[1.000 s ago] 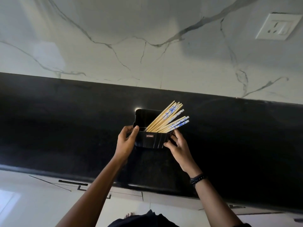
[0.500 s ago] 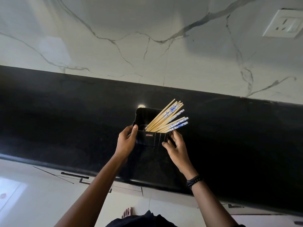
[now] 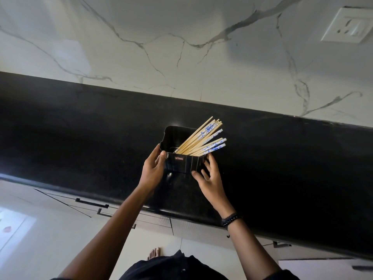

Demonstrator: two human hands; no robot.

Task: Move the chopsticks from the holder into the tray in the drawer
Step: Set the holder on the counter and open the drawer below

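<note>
Right hand [image 3: 210, 178] spread wider against holder [image 3: 181, 165] | chopsticks [image 3: 201, 139] fanned rightward (blue-patterned tops)

- The black rectangular plastic holder [image 3: 182, 164] is glossy and smooth, and its front wall catches pale streaks of light (a small label sits there, its print too small to read).
- The pale wooden chopsticks [image 3: 191, 143] look bare and matt along the shafts; their upper ends carry a smooth blue-and-white printed coating.
- The black polished stone countertop [image 3: 80, 128] is highly glossy, with a shiny rounded front edge.
- The white grey-veined marble wall [image 3: 141, 47] is smooth with a soft sheen.
- The white square plastic socket plate [image 3: 349, 25] looks smooth.
- The thin black bar drawer handles [image 3: 91, 203] are matt.
- The black beaded bracelet [image 3: 230, 219] has small shiny beads.
- The dark cloth garment [image 3: 171, 267] is matt.
</note>
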